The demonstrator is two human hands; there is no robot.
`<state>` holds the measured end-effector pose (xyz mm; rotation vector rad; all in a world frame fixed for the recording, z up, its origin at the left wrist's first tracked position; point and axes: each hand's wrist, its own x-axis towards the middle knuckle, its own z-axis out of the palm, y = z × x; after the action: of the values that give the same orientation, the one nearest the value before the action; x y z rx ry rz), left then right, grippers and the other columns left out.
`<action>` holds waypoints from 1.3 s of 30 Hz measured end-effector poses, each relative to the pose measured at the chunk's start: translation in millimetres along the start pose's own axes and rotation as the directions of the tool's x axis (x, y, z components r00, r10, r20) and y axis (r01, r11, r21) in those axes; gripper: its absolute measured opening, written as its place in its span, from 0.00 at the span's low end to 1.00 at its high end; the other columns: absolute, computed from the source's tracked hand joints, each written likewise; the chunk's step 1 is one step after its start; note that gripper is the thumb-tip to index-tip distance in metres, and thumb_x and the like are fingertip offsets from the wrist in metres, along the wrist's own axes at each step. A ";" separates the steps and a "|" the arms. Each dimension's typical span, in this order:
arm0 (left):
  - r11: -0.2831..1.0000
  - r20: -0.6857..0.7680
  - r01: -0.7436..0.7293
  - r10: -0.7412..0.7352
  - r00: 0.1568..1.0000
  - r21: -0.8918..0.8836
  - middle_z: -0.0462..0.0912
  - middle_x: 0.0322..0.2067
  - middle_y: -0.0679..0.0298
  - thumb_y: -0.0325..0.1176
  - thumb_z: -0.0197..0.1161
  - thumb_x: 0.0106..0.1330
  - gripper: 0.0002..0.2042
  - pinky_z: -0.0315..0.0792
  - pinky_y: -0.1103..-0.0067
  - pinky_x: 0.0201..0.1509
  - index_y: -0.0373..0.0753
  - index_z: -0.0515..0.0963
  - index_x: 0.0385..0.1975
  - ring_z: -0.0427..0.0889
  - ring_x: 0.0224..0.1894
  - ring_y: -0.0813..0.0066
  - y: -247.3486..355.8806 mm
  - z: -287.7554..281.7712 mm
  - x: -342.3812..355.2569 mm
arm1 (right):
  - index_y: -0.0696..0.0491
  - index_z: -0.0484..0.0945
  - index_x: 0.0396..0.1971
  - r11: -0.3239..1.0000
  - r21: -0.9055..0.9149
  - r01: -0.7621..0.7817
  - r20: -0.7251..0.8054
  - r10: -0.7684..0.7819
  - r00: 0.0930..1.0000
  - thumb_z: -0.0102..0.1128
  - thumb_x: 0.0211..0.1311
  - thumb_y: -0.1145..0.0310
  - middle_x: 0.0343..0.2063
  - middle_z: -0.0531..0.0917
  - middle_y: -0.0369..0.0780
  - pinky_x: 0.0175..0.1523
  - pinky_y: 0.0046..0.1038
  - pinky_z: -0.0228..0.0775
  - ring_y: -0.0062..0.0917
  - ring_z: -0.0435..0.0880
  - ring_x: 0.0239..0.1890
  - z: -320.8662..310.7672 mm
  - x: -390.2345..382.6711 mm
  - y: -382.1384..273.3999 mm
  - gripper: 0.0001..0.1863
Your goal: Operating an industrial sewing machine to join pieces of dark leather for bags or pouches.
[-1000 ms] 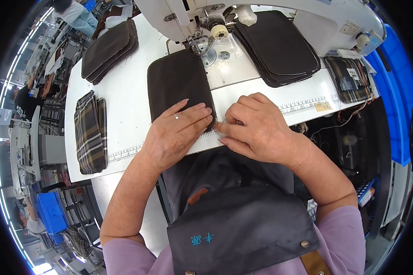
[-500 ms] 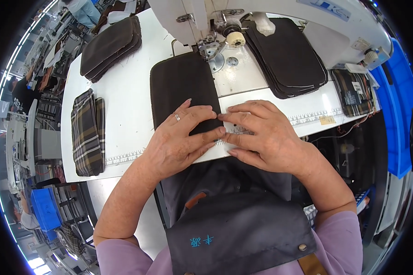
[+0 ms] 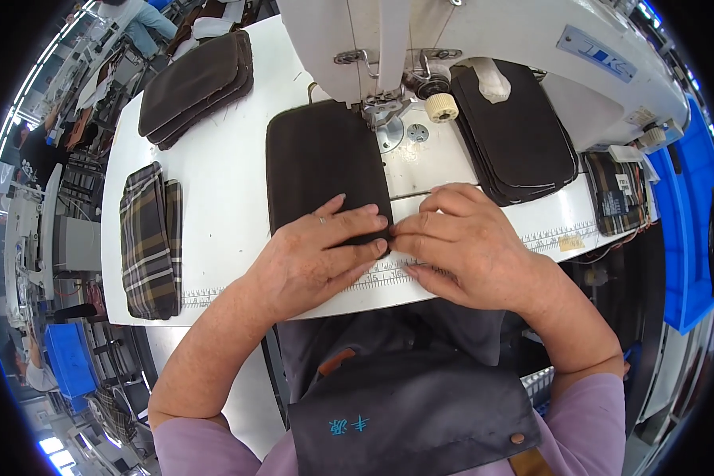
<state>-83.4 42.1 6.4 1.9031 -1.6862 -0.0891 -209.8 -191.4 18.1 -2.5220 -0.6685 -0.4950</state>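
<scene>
A dark brown, round-cornered fabric panel lies on the white sewing table, its far right corner at the needle and presser foot of a sewing machine. My left hand rests on the panel's near part, fingers stretched out and palm down. At the panel's near right edge, the thumb and fingertips of my right hand are drawn together on the edge, close against the left fingertips. The near right corner of the panel is partly hidden by my fingers.
Brown panels are stacked at far left and under the machine arm. Plaid pieces lie at left and right. A ruler strip runs along the near edge. Blue bins stand at right.
The view has shifted, so table and machine sit lower and farther right in it. The fingertips of my hands have drawn closer at the panel's right edge. The panel stays by the presser foot.
</scene>
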 end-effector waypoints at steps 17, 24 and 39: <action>1.000 -0.088 0.005 -0.004 0.996 0.013 0.88 0.53 0.60 0.24 0.71 0.64 0.12 0.73 0.61 0.73 0.38 0.89 0.47 0.86 0.60 0.63 -58.3 -6.3 36.1 | 0.53 0.87 0.36 0.984 -0.180 -0.007 -0.016 0.004 1.000 0.70 0.55 0.69 0.37 0.87 0.33 0.50 0.34 0.73 0.29 0.82 0.42 4.2 39.7 43.9 0.09; 0.996 -0.135 0.040 -0.028 0.990 0.084 0.90 0.50 0.60 0.27 0.68 0.67 0.09 0.77 0.65 0.70 0.37 0.89 0.45 0.86 0.58 0.65 -71.8 -8.4 50.8 | 0.54 0.88 0.39 0.970 -0.229 -0.083 -0.080 0.066 0.995 0.68 0.61 0.67 0.43 0.87 0.35 0.49 0.36 0.73 0.32 0.84 0.45 17.0 44.9 57.9 0.10; 0.873 -0.056 0.332 -0.335 0.941 0.358 0.90 0.50 0.57 0.31 0.65 0.69 0.12 0.80 0.61 0.60 0.38 0.87 0.49 0.87 0.57 0.60 -32.1 -6.3 68.7 | 0.55 0.87 0.42 0.941 -0.307 -0.144 -0.193 0.087 0.977 0.68 0.62 0.66 0.38 0.84 0.39 0.46 0.38 0.73 0.35 0.83 0.42 23.9 36.9 60.2 0.11</action>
<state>-38.9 -18.4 19.0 2.4630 -1.4318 0.0892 -142.2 -211.3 -6.2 -2.7528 -0.3947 -0.8321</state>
